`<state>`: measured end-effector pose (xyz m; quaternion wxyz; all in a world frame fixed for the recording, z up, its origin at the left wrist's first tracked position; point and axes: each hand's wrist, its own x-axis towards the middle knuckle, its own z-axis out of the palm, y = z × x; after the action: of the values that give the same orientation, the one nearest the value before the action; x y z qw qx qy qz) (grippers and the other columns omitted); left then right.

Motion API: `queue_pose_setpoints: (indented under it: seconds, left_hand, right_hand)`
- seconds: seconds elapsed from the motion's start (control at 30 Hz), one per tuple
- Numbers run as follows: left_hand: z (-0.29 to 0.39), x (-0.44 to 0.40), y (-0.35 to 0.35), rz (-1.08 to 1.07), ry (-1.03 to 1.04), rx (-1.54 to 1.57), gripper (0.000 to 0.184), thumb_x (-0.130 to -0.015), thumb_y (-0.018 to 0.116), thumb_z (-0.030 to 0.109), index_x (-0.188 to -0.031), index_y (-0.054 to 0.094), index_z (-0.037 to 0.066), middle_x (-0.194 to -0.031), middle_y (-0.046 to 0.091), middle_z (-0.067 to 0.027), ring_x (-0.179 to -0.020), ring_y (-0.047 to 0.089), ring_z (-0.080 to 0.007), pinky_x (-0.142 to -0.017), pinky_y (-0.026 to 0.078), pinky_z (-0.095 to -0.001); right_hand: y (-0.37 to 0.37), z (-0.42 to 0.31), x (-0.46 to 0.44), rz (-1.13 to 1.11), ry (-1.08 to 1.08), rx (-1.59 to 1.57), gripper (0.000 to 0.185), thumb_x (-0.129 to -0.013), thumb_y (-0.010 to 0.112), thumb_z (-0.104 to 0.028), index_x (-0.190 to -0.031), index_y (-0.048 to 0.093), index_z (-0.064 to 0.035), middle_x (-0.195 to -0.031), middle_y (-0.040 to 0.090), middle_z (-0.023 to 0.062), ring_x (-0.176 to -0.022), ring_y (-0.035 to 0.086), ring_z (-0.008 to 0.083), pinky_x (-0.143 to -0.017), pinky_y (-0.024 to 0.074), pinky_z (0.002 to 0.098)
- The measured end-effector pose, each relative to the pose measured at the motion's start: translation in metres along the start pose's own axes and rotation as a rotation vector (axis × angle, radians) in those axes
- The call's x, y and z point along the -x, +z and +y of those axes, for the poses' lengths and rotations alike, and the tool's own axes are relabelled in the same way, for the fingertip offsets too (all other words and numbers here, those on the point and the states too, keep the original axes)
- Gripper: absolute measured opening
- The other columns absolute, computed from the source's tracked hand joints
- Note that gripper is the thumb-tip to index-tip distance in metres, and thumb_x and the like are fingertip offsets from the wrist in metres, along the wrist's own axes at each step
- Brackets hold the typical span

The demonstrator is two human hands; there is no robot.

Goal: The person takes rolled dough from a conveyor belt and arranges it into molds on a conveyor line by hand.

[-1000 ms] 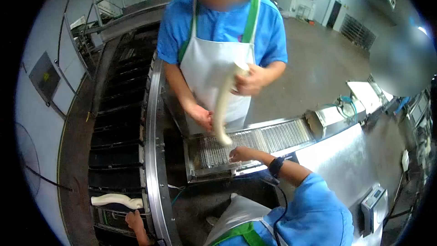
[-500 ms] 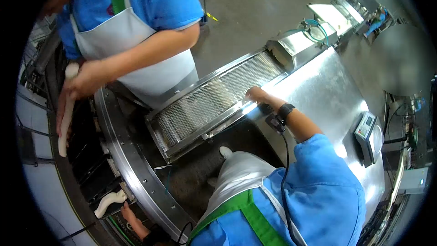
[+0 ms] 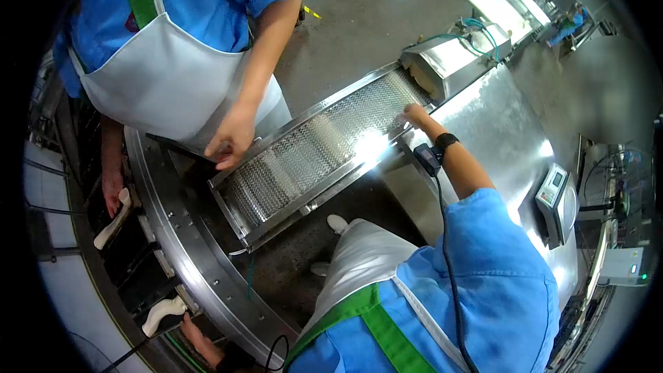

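Observation:
My left hand [image 3: 197,337] is at the lower left, fingers stretched out beside the end of a pale, curved piece [image 3: 164,313] lying on the dark slatted conveyor [image 3: 131,273]. My right hand [image 3: 416,116], with a black band at the wrist, is at the near edge of the metal mesh belt [image 3: 324,131]. Its fingers are curled together; what they hold, if anything, is too small to name. A co-worker's hand [image 3: 112,192] is by a second pale piece [image 3: 114,222] on the conveyor. The co-worker's other hand [image 3: 233,137] hangs over the mesh belt's far-left corner.
A curved steel rail [image 3: 186,252] runs between the dark conveyor and me. On the right, a steel table [image 3: 483,121] carries a digital scale [image 3: 556,197]. A metal housing [image 3: 449,69] stands at the mesh belt's far end. The co-worker in a white apron [image 3: 166,83] stands opposite.
The view has swung left and down. The co-worker has moved a pale piece from over the mesh belt to the dark conveyor. My right hand has moved up along the belt edge.

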<state>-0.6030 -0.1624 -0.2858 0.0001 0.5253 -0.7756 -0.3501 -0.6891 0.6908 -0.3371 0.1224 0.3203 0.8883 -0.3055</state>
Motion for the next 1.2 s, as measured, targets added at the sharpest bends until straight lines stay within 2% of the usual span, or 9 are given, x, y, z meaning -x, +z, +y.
queue_pose_setpoints:
  seconds: [0.33,0.6,0.67,0.7,0.83,0.9,0.97,1.03,1.2]
  left_hand:
    - [-0.003,-0.018,-0.007,-0.023,-0.041,-0.065,0.068,-0.076,0.047,0.042,-0.124,0.023,0.001,-0.127,0.024,-0.0189,-0.114,0.027,-0.0340,-0.090,0.029,-0.0432]
    - [0.005,0.016,0.013,0.011,0.151,-0.285,0.065,-0.075,0.048,0.042,-0.121,0.029,-0.002,-0.123,0.030,-0.0211,-0.110,0.033,-0.0353,-0.087,0.030,-0.0444]
    - [-0.019,-0.021,0.032,0.115,0.404,-0.342,0.061,-0.075,0.049,0.040,-0.117,0.035,-0.001,-0.118,0.036,-0.0217,-0.105,0.038,-0.0349,-0.083,0.033,-0.0432]
    - [-0.042,-0.021,0.031,0.202,0.626,-0.437,0.058,-0.074,0.051,0.039,-0.115,0.039,0.000,-0.115,0.040,-0.0217,-0.103,0.041,-0.0343,-0.081,0.034,-0.0421]
    - [0.007,0.046,0.028,0.138,0.526,-0.321,0.033,-0.078,0.048,0.032,-0.089,0.053,0.001,-0.089,0.055,-0.0096,-0.077,0.052,-0.0274,-0.066,0.039,-0.0367]
    - [0.038,0.069,0.019,0.186,0.398,-0.481,0.053,-0.067,0.051,0.048,-0.083,0.055,-0.003,-0.088,0.055,-0.0191,-0.081,0.053,-0.0319,-0.070,0.041,-0.0401]
    - [0.054,0.087,0.012,0.022,0.046,-0.379,0.070,-0.071,0.048,0.041,-0.119,0.027,-0.005,-0.128,0.022,-0.0193,-0.117,0.021,-0.0327,-0.092,0.023,-0.0451]
    - [0.067,0.100,0.008,-0.070,0.005,-0.343,0.073,-0.071,0.048,0.039,-0.123,0.020,-0.003,-0.131,0.013,-0.0165,-0.121,0.010,-0.0329,-0.094,0.014,-0.0491]
    - [0.057,0.115,0.010,0.007,0.148,-0.281,0.069,-0.069,0.049,0.036,-0.119,0.026,-0.007,-0.129,0.020,-0.0182,-0.119,0.017,-0.0326,-0.094,0.019,-0.0441]
  right_hand:
    - [0.004,-0.015,-0.021,0.114,0.020,0.286,0.042,-0.063,0.060,-0.035,-0.079,0.057,0.0045,-0.081,0.057,0.0200,-0.078,0.056,0.0300,-0.068,0.0443,0.0354]
    - [0.019,0.052,-0.096,0.423,-0.169,-0.414,0.052,-0.074,0.047,-0.047,-0.109,0.045,-0.0087,-0.077,0.057,0.0115,-0.071,0.054,0.0225,-0.059,0.0431,0.0344]
    - [0.035,0.108,-0.146,0.691,-0.741,0.678,0.037,-0.074,0.051,-0.043,-0.091,0.051,-0.0104,-0.066,0.052,0.0056,-0.052,0.049,0.0179,-0.040,0.0381,0.0302]
    - [0.026,0.081,-0.133,0.349,-0.479,0.361,0.035,-0.074,0.050,-0.041,-0.091,0.050,-0.0100,-0.066,0.051,0.0054,-0.053,0.049,0.0177,-0.040,0.0376,0.0300]
    - [0.024,0.051,-0.147,-0.160,-0.196,-0.504,0.027,-0.077,0.046,-0.031,-0.091,0.048,-0.0087,-0.067,0.048,0.0048,-0.054,0.046,0.0171,-0.043,0.0358,0.0291]
    - [0.034,0.073,-0.167,-0.403,-0.185,-0.806,0.023,-0.078,0.045,-0.027,-0.092,0.047,-0.0081,-0.067,0.047,0.0045,-0.054,0.045,0.0169,-0.045,0.0348,0.0287]
    - [0.034,0.105,-0.182,-0.248,0.031,-0.761,0.031,-0.079,0.044,-0.019,-0.102,0.046,0.0027,-0.088,0.055,0.0113,-0.076,0.052,0.0186,-0.062,0.0424,0.0280]
    - [0.018,0.086,-0.131,-0.215,0.034,-0.801,0.032,-0.080,0.043,-0.021,-0.102,0.046,0.0016,-0.088,0.055,0.0103,-0.076,0.052,0.0185,-0.062,0.0428,0.0281]
    - [-0.043,-0.008,0.031,-0.234,-0.135,-0.957,0.033,-0.080,0.043,-0.026,-0.102,0.045,-0.0011,-0.088,0.055,0.0079,-0.077,0.053,0.0183,-0.063,0.0437,0.0284]
